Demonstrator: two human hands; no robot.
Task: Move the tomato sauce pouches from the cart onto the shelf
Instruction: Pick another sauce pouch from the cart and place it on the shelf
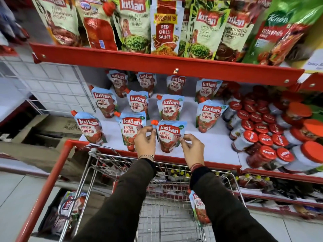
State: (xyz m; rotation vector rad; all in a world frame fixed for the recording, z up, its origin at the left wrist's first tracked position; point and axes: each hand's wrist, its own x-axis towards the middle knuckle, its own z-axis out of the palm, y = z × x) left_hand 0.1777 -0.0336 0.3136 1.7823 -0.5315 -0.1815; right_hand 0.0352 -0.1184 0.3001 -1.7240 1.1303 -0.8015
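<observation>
A blue and red tomato sauce pouch (169, 135) with an orange cap stands upright at the front of the white shelf (216, 145). My left hand (145, 140) pinches its upper left edge near the cap, and my right hand (192, 149) pinches its right edge. Several more of the same pouches (208, 116) stand in rows behind and to the left. One pouch (199, 206) leans inside the wire cart (167, 215) below, partly hidden by my right sleeve.
Red-lidded jars (265, 142) crowd the shelf's right side. Chutney and chilli sauce packs (163, 27) fill the shelf above, behind a red rail (157, 62). A red cart frame (45, 189) runs down the left, with a box of packs (68, 212) on the floor.
</observation>
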